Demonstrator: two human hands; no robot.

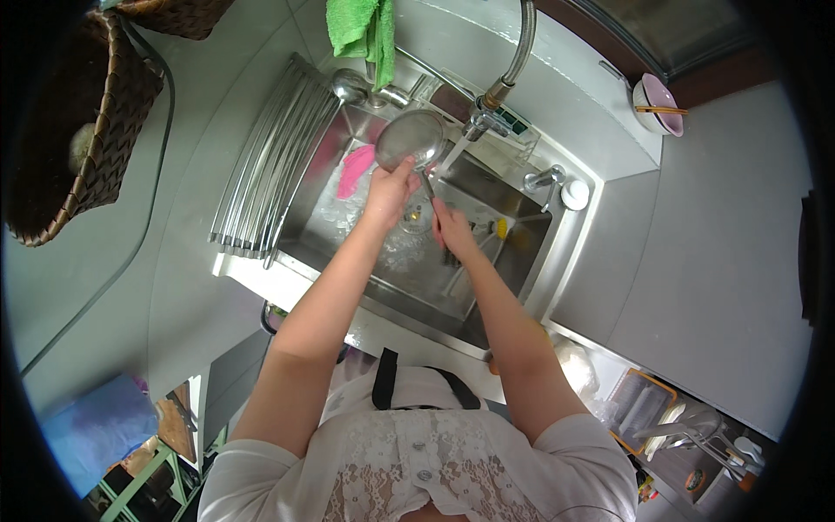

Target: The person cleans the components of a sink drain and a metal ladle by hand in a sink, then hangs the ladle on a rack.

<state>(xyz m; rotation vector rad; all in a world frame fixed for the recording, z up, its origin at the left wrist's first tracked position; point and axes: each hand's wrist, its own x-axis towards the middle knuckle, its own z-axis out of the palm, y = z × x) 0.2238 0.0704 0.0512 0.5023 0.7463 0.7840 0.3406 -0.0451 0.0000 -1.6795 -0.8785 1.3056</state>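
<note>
Both hands are at work over the sink (513,300), on one round metal strainer (407,139). The left hand (393,191) pinches its near rim, thumb laid along the edge; the right hand (452,230) is wrapped around the handle, fingers closed. The strainer is held up in the upper part of the sink, its bowl just left of the tap (478,122) – a stream of water falls beside it. Whether the stream touches the rim, I cannot tell.

Below, a pink cloth (355,170) lies in the sink, to the left of the left hand, with water and foam around it. The drain (416,217) shows between the two hands. A yellow thing (500,228), too small to make out, is right of the right hand.

A rack (270,165) of metal bars lies along the left side of the sink, partly on the worktop (196,174) – a ladle (350,85) is by its top end. A green towel (361,39) hangs behind the sink.
</note>
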